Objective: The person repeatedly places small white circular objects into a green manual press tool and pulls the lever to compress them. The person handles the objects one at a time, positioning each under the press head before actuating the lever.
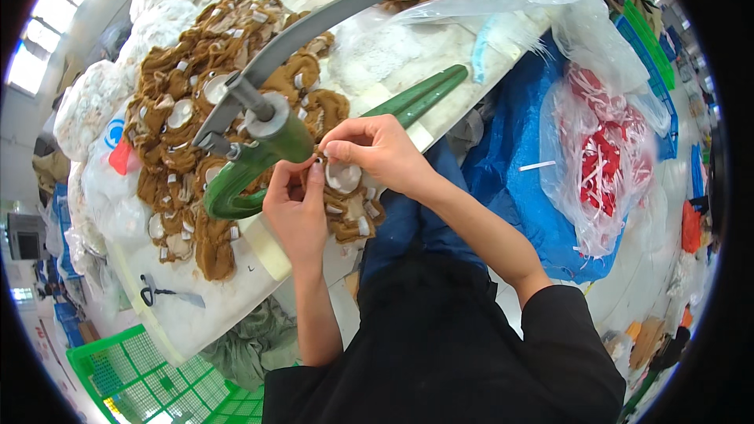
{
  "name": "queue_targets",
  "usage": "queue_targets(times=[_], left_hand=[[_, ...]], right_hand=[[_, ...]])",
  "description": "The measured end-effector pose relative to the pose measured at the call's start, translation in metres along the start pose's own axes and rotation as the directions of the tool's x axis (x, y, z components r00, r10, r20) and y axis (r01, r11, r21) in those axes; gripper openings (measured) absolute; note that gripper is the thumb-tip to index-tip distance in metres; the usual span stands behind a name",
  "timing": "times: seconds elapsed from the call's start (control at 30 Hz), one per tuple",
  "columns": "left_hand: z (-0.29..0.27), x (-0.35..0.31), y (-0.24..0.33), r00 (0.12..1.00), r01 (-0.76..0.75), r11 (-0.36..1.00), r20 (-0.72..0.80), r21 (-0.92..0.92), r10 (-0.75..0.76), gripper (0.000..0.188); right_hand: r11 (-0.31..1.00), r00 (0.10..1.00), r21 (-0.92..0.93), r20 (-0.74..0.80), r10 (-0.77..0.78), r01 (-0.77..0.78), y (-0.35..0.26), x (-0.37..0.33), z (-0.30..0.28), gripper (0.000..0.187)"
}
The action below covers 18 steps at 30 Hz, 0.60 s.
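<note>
Both my hands are closed in a pinch at the edge of a brown plush toy skin point(356, 220), which has white patches and hangs over the table's near edge. My left hand point(295, 208) grips it from the left with thumb and forefinger. A tiny dark bead-like piece point(318, 161) shows at those fingertips; its kind is too small to tell. From the right, my right hand point(382, 153) pinches the same skin. Just beyond my fingers stands a green hand press point(287, 139) with a long grey lever point(330, 20).
A heap of brown plush skins point(177, 122) covers the table's left, beside bags of white stuffing point(102, 102). Small scissors point(157, 291) lie near the left edge of the table point(228, 298). A green crate point(129, 377) stands below; a blue sack point(510, 165) is at right.
</note>
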<state>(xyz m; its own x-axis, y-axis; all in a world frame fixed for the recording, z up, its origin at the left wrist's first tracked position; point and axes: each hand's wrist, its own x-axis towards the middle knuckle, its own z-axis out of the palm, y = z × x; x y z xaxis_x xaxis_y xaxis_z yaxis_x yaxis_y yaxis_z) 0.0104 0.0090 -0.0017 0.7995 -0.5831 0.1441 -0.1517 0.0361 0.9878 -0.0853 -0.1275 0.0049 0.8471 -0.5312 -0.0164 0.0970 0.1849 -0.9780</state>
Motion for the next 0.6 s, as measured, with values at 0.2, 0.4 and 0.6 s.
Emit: queue_targets(times=[0.2,0.4,0.6], left_hand=[[0.002,-0.001,0.002,1.0,0.023,0.999,0.011,-0.029,-0.023,0.007],[0.003,0.0,0.001,0.999,0.04,0.998,0.007,-0.04,-0.039,0.006],[-0.001,0.0,0.0,0.999,0.051,0.998,0.005,-0.026,-0.051,0.006]], right_hand=[[1.0,0.999,-0.016,0.041,0.01,-0.009,-0.008,0.0,0.006,0.017],[0.999,0.999,-0.017,-0.009,0.041,-0.041,-0.003,0.002,0.011,0.015],[0.996,0.998,-0.086,-0.063,0.027,-0.032,0.0,0.003,0.016,0.013]])
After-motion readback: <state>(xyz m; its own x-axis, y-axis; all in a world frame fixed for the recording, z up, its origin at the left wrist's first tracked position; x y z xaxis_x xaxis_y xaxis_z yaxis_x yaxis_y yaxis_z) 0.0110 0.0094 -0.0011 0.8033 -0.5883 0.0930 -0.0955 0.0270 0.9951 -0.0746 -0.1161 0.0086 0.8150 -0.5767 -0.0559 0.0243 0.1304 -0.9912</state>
